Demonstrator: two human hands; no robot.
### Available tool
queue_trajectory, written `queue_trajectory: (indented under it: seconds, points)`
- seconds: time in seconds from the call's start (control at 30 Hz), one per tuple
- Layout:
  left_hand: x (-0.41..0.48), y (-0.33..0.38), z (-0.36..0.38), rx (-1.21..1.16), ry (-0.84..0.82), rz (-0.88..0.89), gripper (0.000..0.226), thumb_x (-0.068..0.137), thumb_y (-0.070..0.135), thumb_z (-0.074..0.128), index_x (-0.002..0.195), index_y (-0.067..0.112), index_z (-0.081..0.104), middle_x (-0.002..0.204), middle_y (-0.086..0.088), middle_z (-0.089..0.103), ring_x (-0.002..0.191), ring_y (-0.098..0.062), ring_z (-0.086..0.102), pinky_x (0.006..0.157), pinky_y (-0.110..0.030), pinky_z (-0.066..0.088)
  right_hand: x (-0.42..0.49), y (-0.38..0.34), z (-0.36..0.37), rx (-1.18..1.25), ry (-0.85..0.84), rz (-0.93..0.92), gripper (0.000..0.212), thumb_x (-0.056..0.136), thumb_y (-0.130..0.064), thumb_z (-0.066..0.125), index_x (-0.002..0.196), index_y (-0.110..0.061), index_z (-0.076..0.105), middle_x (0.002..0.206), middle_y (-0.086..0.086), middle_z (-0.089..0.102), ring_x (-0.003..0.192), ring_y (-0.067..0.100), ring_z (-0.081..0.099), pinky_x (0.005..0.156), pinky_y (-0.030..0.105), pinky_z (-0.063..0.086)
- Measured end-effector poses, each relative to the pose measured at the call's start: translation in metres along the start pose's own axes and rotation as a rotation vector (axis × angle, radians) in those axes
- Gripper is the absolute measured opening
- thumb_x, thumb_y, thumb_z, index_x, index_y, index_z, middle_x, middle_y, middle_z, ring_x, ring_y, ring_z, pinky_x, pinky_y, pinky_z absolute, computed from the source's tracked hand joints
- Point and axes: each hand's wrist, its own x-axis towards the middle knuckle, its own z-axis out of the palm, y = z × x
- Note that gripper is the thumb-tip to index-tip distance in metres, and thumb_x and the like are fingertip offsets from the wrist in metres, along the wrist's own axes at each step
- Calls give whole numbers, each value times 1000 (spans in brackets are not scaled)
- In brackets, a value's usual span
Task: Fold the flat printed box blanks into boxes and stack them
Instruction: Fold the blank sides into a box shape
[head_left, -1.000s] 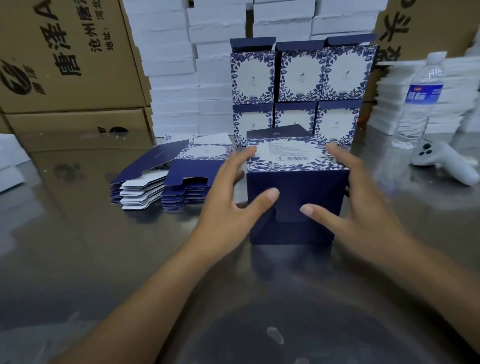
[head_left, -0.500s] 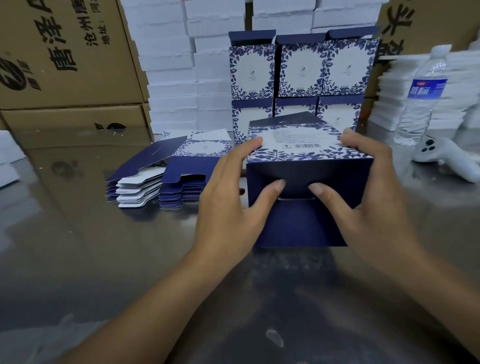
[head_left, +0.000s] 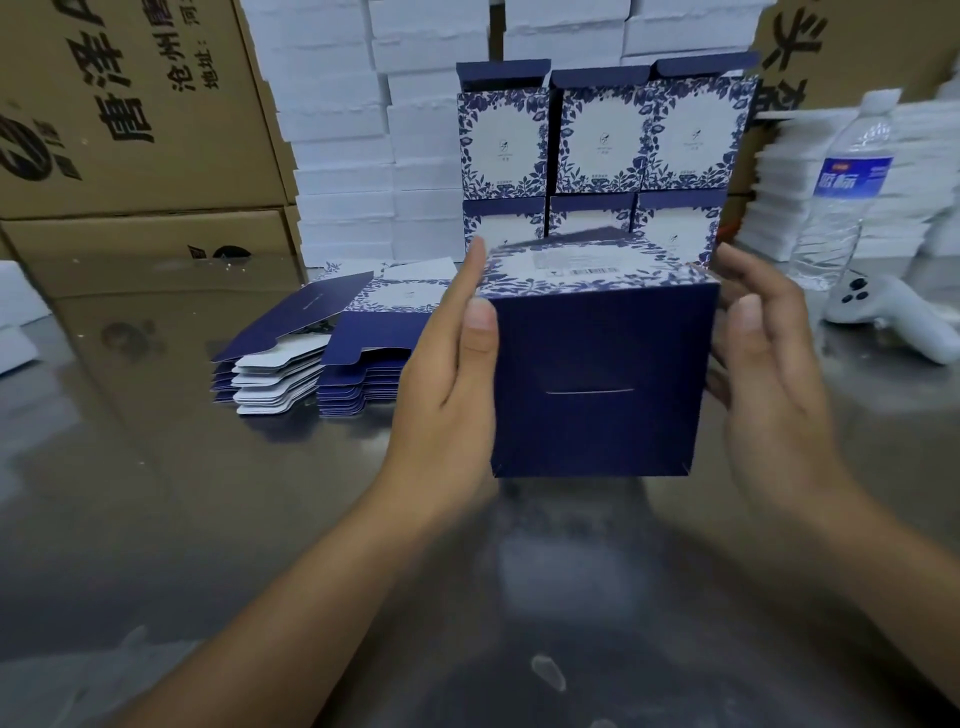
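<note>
Over table (head_left: 156, 493) — left hand (head_left: 447, 395) pinches box (head_left: 597, 374) left edge; right hand (head_left: 774, 374) fingers (head_left: 750, 317) spread, beside.

Folded navy box (head_left: 597, 374), bottom closed, upright before stacked floral boxes (head_left: 597, 145); flat blanks (head_left: 322, 364) piled left
</note>
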Motion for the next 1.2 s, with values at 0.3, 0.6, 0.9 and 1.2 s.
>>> queue_trajectory:
  seconds: [0.3, 0.6, 0.9, 1.2]
  points:
    - [6, -4, -3, -85, 114, -122, 29, 100, 45, 28, 111, 49, 54, 103, 31, 66, 96, 14, 59, 75, -9, 49, 6, 10, 0, 88, 34, 396, 82, 52, -66, 65, 123, -29, 47, 132, -6, 53, 116, 3, 55, 105, 38, 42]
    - [4, -6, -1, -114, 157, -75, 31, 94, 48, 31, 109, 46, 58, 105, 20, 64, 86, 3, 57, 76, -19, 47, 7, 18, -4, 286, -107, 748, 136, 36, -71, 77, 148, -13, 25, 134, 8, 56, 115, 17, 58, 104, 43, 43]
    - [13, -15, -7, -362, 199, -193, 35, 105, 21, 29, 107, 32, 62, 84, 5, 60, 78, -13, 51, 67, -22, 53, 14, 10, -9, 266, 60, 460, 123, 40, -51, 75, 148, -19, 24, 112, -15, 64, 98, -2, 64, 69, 18, 53]
    - [18, -18, -10, -558, 246, -393, 35, 105, 17, 29, 111, 21, 63, 93, -2, 62, 90, -20, 55, 70, -28, 58, 11, 12, -9, 178, 95, 287, 84, 39, -40, 91, 113, -28, 54, 116, -10, 66, 111, 5, 60, 96, 36, 45]
